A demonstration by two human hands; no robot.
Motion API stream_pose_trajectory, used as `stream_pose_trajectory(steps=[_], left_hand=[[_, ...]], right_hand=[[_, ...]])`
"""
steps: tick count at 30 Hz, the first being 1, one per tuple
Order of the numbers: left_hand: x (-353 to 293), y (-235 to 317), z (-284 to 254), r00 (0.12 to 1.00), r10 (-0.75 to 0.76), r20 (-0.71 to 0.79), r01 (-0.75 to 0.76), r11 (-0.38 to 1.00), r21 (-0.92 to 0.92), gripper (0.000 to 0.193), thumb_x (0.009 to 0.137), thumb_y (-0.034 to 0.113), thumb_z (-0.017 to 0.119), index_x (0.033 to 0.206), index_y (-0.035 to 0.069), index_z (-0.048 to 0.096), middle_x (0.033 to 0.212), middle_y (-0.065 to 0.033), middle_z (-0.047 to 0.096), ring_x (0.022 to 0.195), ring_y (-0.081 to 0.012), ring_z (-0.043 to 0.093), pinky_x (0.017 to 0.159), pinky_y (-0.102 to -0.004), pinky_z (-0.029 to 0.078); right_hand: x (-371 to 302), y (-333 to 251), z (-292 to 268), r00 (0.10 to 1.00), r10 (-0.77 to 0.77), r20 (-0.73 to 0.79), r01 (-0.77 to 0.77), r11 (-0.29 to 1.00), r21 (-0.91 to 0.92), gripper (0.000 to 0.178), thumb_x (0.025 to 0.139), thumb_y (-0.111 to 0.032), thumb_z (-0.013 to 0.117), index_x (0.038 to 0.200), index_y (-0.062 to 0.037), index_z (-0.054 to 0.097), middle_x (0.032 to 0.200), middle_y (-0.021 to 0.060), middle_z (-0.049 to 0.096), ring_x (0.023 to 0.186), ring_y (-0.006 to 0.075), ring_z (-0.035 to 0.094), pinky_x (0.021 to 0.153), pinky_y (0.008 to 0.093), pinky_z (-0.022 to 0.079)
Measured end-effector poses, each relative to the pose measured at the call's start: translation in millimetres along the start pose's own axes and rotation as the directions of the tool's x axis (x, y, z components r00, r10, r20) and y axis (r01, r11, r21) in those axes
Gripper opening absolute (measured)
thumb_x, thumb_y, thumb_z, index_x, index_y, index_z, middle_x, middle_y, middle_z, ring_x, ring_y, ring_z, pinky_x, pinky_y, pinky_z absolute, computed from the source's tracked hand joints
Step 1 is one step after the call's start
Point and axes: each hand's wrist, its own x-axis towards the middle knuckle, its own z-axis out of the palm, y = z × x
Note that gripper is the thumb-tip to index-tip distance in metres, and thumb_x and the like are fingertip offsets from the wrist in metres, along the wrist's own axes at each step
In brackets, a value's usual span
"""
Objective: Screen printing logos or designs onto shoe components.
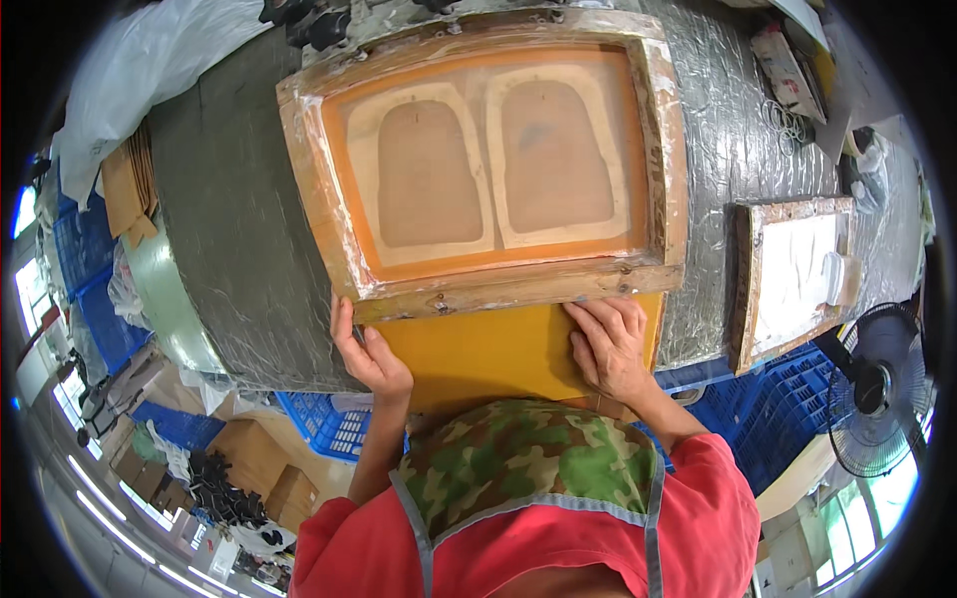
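A wooden screen printing frame (498,289) with orange-edged mesh lies in front of me, tilted slightly. Through the mesh show two pale arch-shaped outlines. Beneath its near rail, a yellow board (478,354) sticks out toward me. My left hand (371,357) grips the frame's near left corner, its fingers along the outer side and the thumb below the rail. Farther right, my right hand (610,344) has its fingers curled at the near rail's lower edge, over the yellow board. The fingertips of the right hand are partly hidden by the rail.
Black clamps (324,30) sit at the frame's far edge. A smaller wooden frame (746,289) with a white container (835,279) lies to the right on the film-covered table (713,130). Blue crates (763,409) and a fan (875,389) stand beside the table at right.
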Motion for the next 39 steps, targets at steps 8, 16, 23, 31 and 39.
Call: stream_pose_trajectory(steps=[8,16,23,31,39], left_hand=[[2.5,-3.8,-2.5,1.000,0.027,-0.005,-0.027,0.999,-0.029,0.042,0.097,0.005,0.040,0.136,-0.010,0.042,0.143,-0.0280,0.042,0.133,-0.0356,0.042,0.112,-0.0429,0.032],[0.8,-6.5,-4.0,1.000,0.021,0.001,-0.021,1.000,-0.012,0.042,0.097,0.006,0.038,0.137,-0.009,0.040,0.145,-0.0280,0.040,0.135,-0.0359,0.041,0.112,-0.0440,0.031],[1.0,-2.1,-3.7,1.000,-0.007,0.004,0.007,1.000,-0.002,0.042,0.097,0.005,0.037,0.137,-0.009,0.040,0.146,-0.0269,0.040,0.135,-0.0355,0.041,0.112,-0.0440,0.031],[-1.6,-3.0,-6.3,1.000,-0.014,0.008,0.014,1.000,0.027,0.042,0.097,0.004,0.037,0.136,-0.009,0.041,0.146,-0.0278,0.039,0.135,-0.0363,0.041,0.112,-0.0445,0.030],[-1.8,-4.1,-7.9,1.000,-0.018,0.015,0.017,0.998,0.065,0.041,0.097,0.007,0.038,0.136,-0.008,0.042,0.145,-0.0272,0.040,0.134,-0.0359,0.042,0.111,-0.0444,0.032]], right_hand=[[-1.3,-1.5,4.0,1.000,-0.007,0.011,0.007,1.000,-0.009,0.049,0.075,-0.009,0.071,0.123,-0.0057,0.063,0.119,0.0076,0.060,0.107,0.0285,0.053,0.096,0.0437,0.038],[1.0,-5.5,2.2,0.999,0.034,0.032,-0.033,0.999,-0.028,0.050,0.073,-0.010,0.073,0.122,-0.0083,0.064,0.117,0.0058,0.060,0.104,0.0272,0.053,0.094,0.0428,0.038],[1.8,-4.4,0.5,0.998,0.053,0.035,-0.052,0.998,-0.017,0.049,0.072,-0.010,0.074,0.121,-0.0090,0.065,0.114,0.0044,0.060,0.102,0.0257,0.053,0.092,0.0409,0.038],[1.9,-6.1,2.4,0.998,0.067,0.020,-0.067,0.998,0.001,0.048,0.071,-0.010,0.074,0.119,-0.0096,0.066,0.112,0.0037,0.060,0.101,0.0253,0.053,0.090,0.0396,0.038],[1.1,-5.1,3.0,0.998,0.061,0.015,-0.061,0.998,0.004,0.049,0.071,-0.011,0.074,0.119,-0.0095,0.066,0.112,0.0042,0.060,0.099,0.0250,0.053,0.090,0.0401,0.037]])
